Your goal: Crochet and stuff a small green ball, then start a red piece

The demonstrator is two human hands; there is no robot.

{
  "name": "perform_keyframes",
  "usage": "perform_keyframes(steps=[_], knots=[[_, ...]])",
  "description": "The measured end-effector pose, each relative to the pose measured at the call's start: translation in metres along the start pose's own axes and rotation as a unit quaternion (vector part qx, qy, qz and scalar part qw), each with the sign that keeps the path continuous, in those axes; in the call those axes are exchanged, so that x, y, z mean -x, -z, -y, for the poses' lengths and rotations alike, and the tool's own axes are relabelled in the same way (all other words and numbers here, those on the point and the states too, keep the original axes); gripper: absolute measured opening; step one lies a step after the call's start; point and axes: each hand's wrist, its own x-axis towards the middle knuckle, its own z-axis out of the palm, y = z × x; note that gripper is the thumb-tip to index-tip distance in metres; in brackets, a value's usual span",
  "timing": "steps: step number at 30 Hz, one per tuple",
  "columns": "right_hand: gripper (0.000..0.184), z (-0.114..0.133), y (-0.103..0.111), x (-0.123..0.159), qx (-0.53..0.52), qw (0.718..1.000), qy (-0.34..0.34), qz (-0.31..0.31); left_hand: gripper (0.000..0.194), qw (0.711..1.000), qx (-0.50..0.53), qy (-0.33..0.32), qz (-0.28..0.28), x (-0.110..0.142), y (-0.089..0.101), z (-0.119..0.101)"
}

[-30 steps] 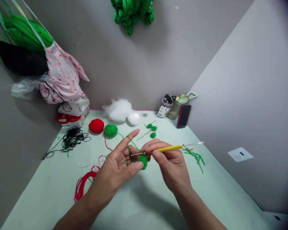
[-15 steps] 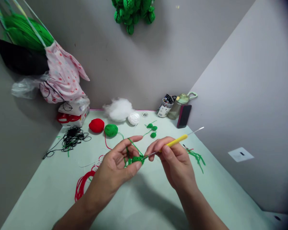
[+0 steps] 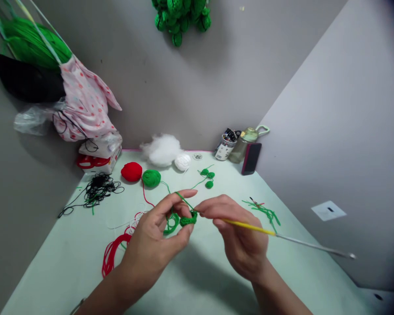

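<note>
Between thumb and fingers, my left hand pinches a small green crochet piece. Green yarn runs over its raised index finger down to the piece, and a loop of green yarn hangs behind the fingers. My right hand is closed on a crochet hook with a yellow handle. The hook's long metal rear end points right and slightly down. Its working tip is hidden by my right fingers, which are at the top edge of the green piece.
Behind my hands lie a red yarn ball, a green yarn ball, white stuffing and small green crocheted pieces. Tangled black cord and red yarn are left; green scraps and a phone are right.
The crochet hook has swung from pointing up-right to pointing right and downward. My right fingers have come closer to the green piece, which my left hand now holds more tilted.
</note>
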Motion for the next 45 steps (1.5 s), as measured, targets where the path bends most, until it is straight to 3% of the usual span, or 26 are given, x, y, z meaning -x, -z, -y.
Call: perform_keyframes(steps=[3,9,13,17,28,32,37,39,42,45], knots=[[0.021,0.0,0.0,-0.001,-0.02,1.0,0.003,-0.01,0.043,1.0,0.002,0.002,-0.005,0.001,0.001,-0.002],[0.02,-0.002,-0.004,-0.002,-0.145,0.983,-0.076,-0.08,0.048,0.998,0.043,0.024,0.043,-0.003,0.009,-0.004],[0.018,-0.007,-0.006,-0.002,-0.218,0.967,-0.112,-0.072,0.059,0.994,0.083,0.027,0.065,-0.002,0.006,-0.002],[0.016,-0.01,-0.006,-0.003,-0.21,0.968,-0.12,-0.063,0.064,0.993,0.09,0.034,0.068,-0.002,0.004,-0.003],[0.018,-0.01,-0.004,-0.002,-0.268,0.952,-0.135,-0.065,0.057,0.997,0.033,0.025,0.066,-0.002,0.009,0.0],[0.019,-0.006,0.001,-0.001,-0.195,0.974,-0.104,-0.043,0.056,0.998,0.015,0.018,0.056,-0.002,0.009,-0.001],[0.017,0.006,0.006,-0.002,-0.015,1.0,0.004,0.004,0.055,0.999,-0.038,0.008,0.021,-0.003,0.006,-0.001],[0.017,0.011,0.006,-0.004,0.099,0.993,0.049,0.032,0.053,0.998,-0.068,0.001,-0.002,-0.003,0.004,-0.001],[0.019,0.016,0.003,-0.005,0.27,0.956,0.104,0.044,0.051,0.997,-0.079,-0.002,-0.022,-0.002,0.001,-0.001],[0.018,0.015,0.003,-0.005,0.215,0.969,0.116,0.026,0.045,0.998,-0.058,-0.004,-0.027,-0.001,-0.001,-0.002]])
